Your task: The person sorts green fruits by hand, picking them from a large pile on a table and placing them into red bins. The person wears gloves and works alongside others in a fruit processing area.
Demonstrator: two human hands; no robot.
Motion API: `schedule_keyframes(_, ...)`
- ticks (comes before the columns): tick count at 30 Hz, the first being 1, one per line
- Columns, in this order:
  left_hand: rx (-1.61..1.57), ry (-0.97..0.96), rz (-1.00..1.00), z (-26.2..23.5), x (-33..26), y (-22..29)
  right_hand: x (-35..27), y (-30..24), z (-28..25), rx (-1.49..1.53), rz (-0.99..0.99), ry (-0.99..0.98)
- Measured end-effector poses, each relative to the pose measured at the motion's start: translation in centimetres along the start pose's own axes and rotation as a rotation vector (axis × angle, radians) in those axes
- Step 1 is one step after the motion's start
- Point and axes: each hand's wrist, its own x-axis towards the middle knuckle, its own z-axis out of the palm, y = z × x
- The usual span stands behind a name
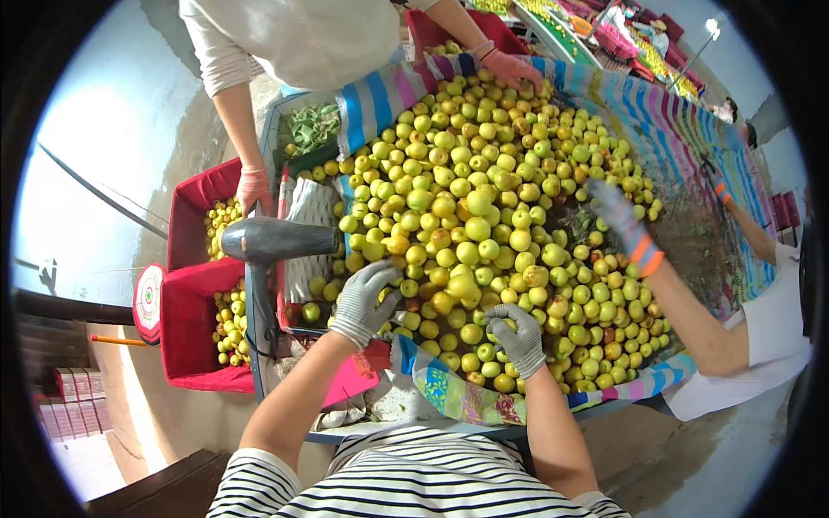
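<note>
A big heap of small yellow-green fruits, jujubes (466, 203) by their look, covers the table in front of me; some have brown patches. My left hand (364, 304), in a grey knitted glove, is at the heap's near left edge. Its fingers are curved, with a gap between them and the thumb, and no fruit clearly shows in its grip. Over the near side of the heap is my right hand (518, 341), gloved alike. Its fingers curl in toward the palm, and what they enclose, if anything, is hidden.
A grey blower-shaped device (281, 239) stands left of my left hand. Red-lined crates (186, 324) with fruit sit farther left. A striped sheet (639, 95) edges the table. One co-worker's pink-gloved hand (514, 69) reaches in from the far side; another's grey-orange glove (623, 226) from the right.
</note>
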Motion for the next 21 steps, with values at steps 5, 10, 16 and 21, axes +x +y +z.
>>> schedule_keyframes(5, 0.194, 0.025, -0.029, 5.4, 4.9, 3.2, 0.7, -0.9, 0.4, -0.124, -0.097, -0.008)
schedule_keyframes(10, 0.093, -0.011, 0.062, 6.2, 8.8, 2.4, 1.1, -2.2, 0.3, -0.150, -0.093, 0.010)
schedule_keyframes(16, 0.012, 0.026, -0.015, 7.1, 11.4, 0.6, 1.2, -2.5, -0.1, -0.116, -0.045, 0.005)
schedule_keyframes(21, 0.127, 0.022, -0.087, 8.1, 14.9, 0.6, 1.1, -1.8, -0.5, -0.113, 0.008, -0.051)
